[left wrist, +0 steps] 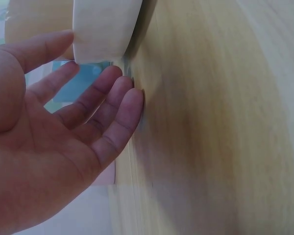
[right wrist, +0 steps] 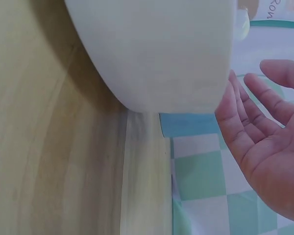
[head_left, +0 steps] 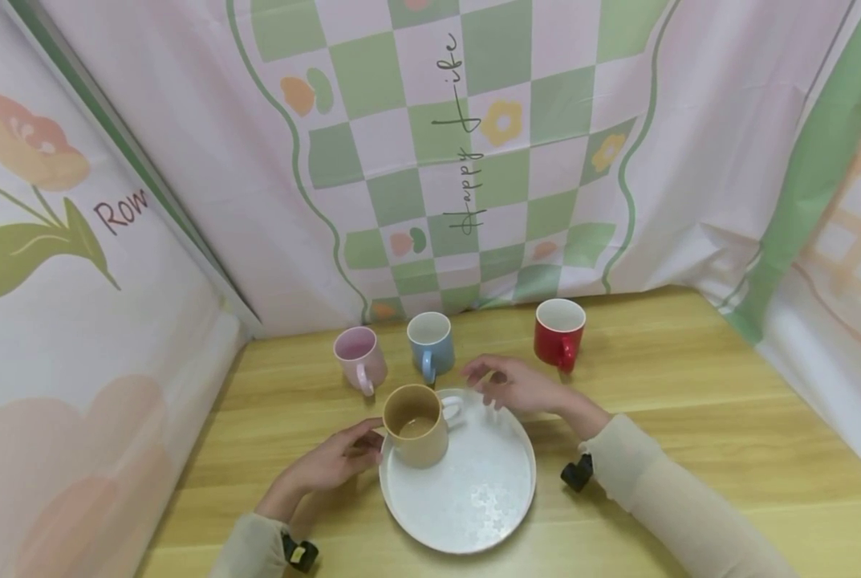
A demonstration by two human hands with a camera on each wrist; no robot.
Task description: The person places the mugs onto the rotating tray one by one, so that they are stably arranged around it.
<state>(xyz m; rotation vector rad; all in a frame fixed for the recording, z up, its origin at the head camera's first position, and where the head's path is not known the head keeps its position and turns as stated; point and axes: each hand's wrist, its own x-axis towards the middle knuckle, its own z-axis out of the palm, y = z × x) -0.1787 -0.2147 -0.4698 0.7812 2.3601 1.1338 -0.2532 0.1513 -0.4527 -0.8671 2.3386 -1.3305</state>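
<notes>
A tan mug (head_left: 417,433) with a white handle stands upright on the left part of a round white plate (head_left: 484,514). My left hand (head_left: 332,461) is beside the plate's left rim, its fingers relaxed and the fingertips close to the mug; in the left wrist view its thumb tip (left wrist: 63,39) is right at the plate's side. Over the plate's far right edge hovers my right hand (head_left: 520,385), fingers loosely bent and nothing in its grasp. The right wrist view shows that hand (right wrist: 269,142) with its palm turned toward the plate's side (right wrist: 161,58).
Behind the plate stand a pink mug (head_left: 361,365) and a blue mug (head_left: 432,347), with a red mug (head_left: 558,335) farther right. All rest upright on the wooden table (head_left: 690,385). A checkered curtain (head_left: 466,160) hangs along the table's back edge.
</notes>
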